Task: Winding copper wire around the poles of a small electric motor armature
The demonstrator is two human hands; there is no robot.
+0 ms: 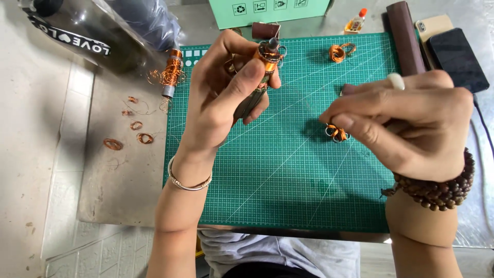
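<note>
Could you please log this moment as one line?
left hand: holds copper-wound metal rotor | right hand: pinches small copper wire coil | surface: green cutting mat

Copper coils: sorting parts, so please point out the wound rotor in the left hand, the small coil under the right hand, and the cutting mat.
wound rotor [268,53], head view, copper top.
small coil [337,133], head view, copper winding.
cutting mat [288,180], head view, bare green surface.

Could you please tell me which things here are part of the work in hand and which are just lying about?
In use:
left hand holding copper-wound rod
right hand pinching small coil
green mat

Lying about:
coil on mat
wire scraps
spool
glue bottle
phone
green box
</note>
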